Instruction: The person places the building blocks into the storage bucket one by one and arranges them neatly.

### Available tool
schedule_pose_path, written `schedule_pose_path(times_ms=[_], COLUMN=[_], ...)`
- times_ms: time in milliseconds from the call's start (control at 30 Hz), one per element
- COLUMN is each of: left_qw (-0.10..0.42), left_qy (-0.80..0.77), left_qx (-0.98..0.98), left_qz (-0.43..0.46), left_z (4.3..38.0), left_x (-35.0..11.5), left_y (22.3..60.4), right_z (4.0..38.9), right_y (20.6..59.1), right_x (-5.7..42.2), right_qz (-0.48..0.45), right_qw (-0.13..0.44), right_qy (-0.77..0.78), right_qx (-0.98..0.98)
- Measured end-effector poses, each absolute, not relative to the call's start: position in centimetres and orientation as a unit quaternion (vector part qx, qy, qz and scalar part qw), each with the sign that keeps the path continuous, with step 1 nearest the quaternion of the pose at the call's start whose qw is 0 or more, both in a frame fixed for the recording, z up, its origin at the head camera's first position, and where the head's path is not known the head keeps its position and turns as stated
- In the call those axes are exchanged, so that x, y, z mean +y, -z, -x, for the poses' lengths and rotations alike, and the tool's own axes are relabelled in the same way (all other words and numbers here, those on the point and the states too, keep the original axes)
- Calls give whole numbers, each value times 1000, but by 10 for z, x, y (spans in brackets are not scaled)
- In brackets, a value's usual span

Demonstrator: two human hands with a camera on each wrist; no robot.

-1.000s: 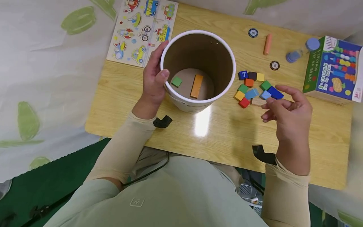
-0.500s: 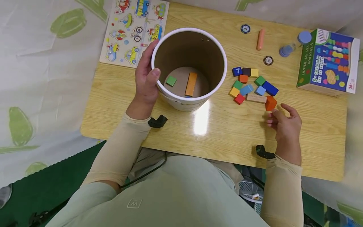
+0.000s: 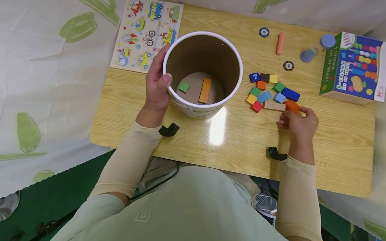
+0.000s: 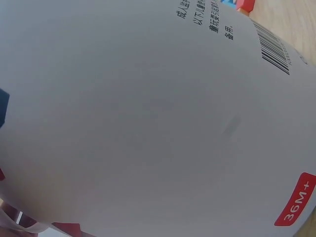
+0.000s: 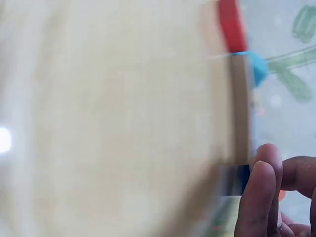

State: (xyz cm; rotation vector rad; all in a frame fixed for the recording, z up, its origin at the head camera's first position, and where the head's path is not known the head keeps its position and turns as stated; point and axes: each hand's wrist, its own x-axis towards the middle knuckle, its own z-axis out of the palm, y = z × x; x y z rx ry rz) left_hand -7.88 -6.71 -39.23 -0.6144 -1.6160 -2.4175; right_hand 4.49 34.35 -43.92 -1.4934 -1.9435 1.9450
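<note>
My left hand (image 3: 156, 92) grips the rim of a white bucket (image 3: 196, 113), thumb over the edge and fingers along the outside. The bucket leans toward me, showing a green block (image 3: 184, 87) and a long orange block (image 3: 205, 90) on its bottom. In the left wrist view the white bucket wall (image 4: 148, 123) fills almost everything. At the right, my right hand (image 3: 301, 125) pinches an orange block (image 3: 291, 105) between thumb and fingers, at the end of a plain wooden block (image 3: 274, 106). In the right wrist view the fingers (image 5: 259, 197) largely hide this block.
Several coloured blocks (image 3: 264, 96) cluster beside the right hand. Farther back lie two round chips (image 3: 288, 66), a salmon-coloured stick (image 3: 280, 43) and a small clear bottle (image 3: 309, 54). A bead-set box (image 3: 352, 67) stands at the right, a picture puzzle board (image 3: 132, 50) at the back left.
My right hand has moved down and then leftward to the orange block, taking hold of it. The left hand keeps its grip on the bucket, which sits slightly farther left in view than at first.
</note>
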Motion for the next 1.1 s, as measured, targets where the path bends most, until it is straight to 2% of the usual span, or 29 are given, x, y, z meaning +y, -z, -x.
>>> schedule_pose_path(times_ms=[167, 400, 500, 600, 733, 867, 967, 1100], left_qw=[92, 102, 99, 91, 72, 75, 86, 91], left_qy=[811, 807, 810, 816, 823, 813, 806, 807], left_qx=[-538, -536, -530, -523, -517, -531, -541, -538], left_qz=[208, 223, 232, 229, 224, 227, 226, 227], left_z=[79, 80, 81, 81, 81, 82, 81, 82], left_x=[-68, -71, -70, -68, -64, -63, -65, -69], left_y=[393, 392, 393, 395, 397, 394, 392, 393], right_z=[-42, -25, -18, -14, -15, -19, -23, -31], right_y=[395, 305, 276, 263, 267, 289, 314, 356], right_x=[324, 247, 212, 187, 186, 215, 240, 268], right_qz=[409, 157, 67, 25, 41, 87, 155, 263], right_qw=[25, 34, 16, -14, -13, 17, 24, -1], right_qy=[-641, -734, -746, -753, -754, -750, -742, -715], right_qx=[-649, -660, -662, -657, -656, -656, -652, -648])
